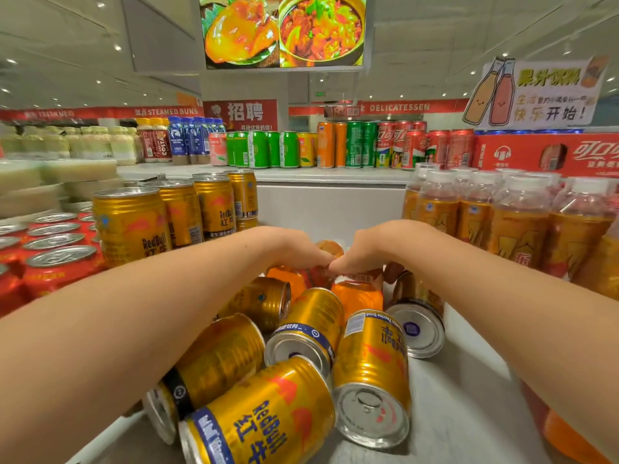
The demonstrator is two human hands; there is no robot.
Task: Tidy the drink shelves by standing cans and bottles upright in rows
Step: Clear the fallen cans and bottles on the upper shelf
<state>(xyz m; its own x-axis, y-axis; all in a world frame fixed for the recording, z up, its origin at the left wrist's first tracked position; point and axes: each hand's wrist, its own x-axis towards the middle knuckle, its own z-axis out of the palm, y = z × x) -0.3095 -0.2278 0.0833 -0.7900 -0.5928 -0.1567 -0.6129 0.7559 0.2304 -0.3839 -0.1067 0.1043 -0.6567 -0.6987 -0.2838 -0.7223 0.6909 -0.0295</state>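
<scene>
Your left hand (294,251) and right hand (366,251), together at 12 o'clock, clamp fallen orange plastic bottles (358,294): probably heavy, slick; grip mid-body.

1 view covers the scene: a wide-angle camera on the head, facing forward and down over a shelf (469,380). It sits close. The left forearm (134,313) and right forearm (502,296) enter from the bottom corners, and the left hand (294,249) and right hand (371,249) meet at frame centre. Lying cans (371,373) fill the near foreground, large. The lens bends straight edges and takes in the upper shelf (335,175), a far sign (395,107) and a ceiling screen (284,28).
</scene>
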